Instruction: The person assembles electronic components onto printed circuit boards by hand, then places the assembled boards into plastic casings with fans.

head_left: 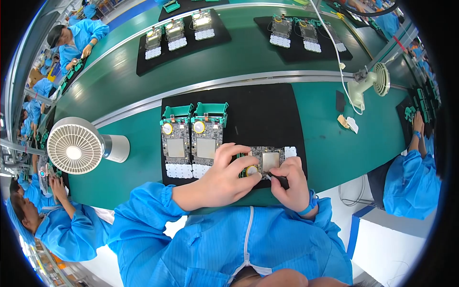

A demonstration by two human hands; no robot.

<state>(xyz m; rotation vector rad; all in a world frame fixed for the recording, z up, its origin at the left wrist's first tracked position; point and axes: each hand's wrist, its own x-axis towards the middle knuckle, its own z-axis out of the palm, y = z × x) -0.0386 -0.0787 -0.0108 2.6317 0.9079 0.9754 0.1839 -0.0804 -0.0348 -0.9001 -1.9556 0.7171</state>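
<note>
A circuit board (270, 160) with a square metal shield lies sideways on the black mat (258, 117). My left hand (215, 184) grips its left end, fingers curled over the edge beside a round yellow-rimmed coin cell (251, 171). In my right hand (292, 184) a small black tool (282, 182) is pinched, its pale tip at the board's near edge. The tool's exact kind is hidden by the fingers. To the left, two similar boards (175, 147) (206, 148) with green plastic holders (210, 111) at their far ends lie side by side.
A white fan (74, 146) stands left, a smaller fan (366, 86) at the back right with a white cable (330, 38). Paper scraps (348, 123) lie on the green table (354, 153). Beyond a metal rail, black mats (215, 38) carry more boards. Co-workers sit on both sides.
</note>
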